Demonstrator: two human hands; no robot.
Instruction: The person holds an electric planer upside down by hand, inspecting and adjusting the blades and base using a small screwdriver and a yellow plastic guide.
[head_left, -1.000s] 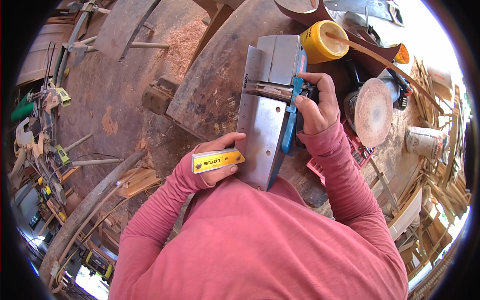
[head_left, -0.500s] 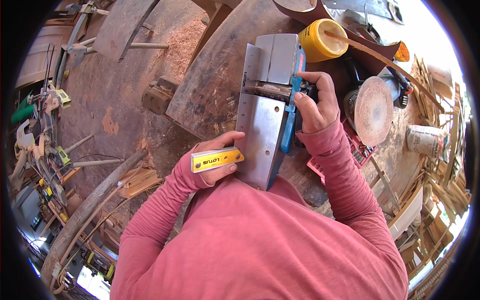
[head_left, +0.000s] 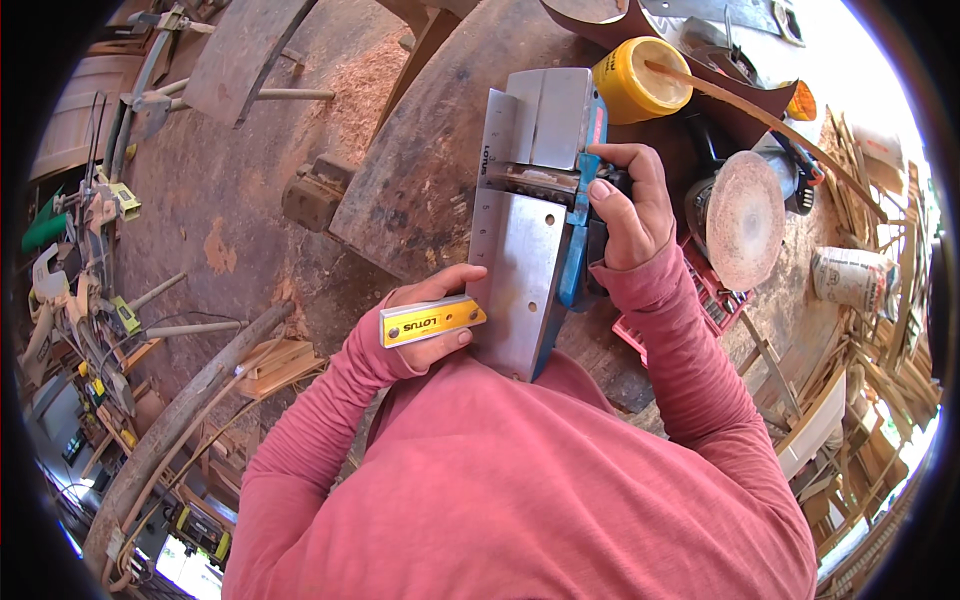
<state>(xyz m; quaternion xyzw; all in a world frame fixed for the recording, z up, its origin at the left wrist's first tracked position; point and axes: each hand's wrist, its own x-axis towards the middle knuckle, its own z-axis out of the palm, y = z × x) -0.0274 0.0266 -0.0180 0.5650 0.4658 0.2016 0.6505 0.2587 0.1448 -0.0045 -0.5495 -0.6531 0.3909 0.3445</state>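
An electric hand planer (head_left: 512, 280) with a blue body lies upside down before me, its silver sole facing up. Across the middle of the sole runs the gap with the cutter drum (head_left: 540, 180). My left hand (head_left: 420, 350) is closed around the yellow-faced stock of a try square (head_left: 432, 321). The square's steel blade (head_left: 487, 170) lies along the left edge of the sole and spans the drum gap. On the planer's right side my right hand (head_left: 642, 210) grips the body, thumb and forefinger beside the end of the drum. Its other fingers are mostly hidden.
A worn wooden bench (head_left: 400, 180) lies under the planer. Beyond it stands a yellow tub (head_left: 640, 82) with a stick across it. To the right are a disc sander (head_left: 745, 208) and a red tool case (head_left: 715, 305). Clamps (head_left: 120, 200) and a pole (head_left: 200, 420) are at left.
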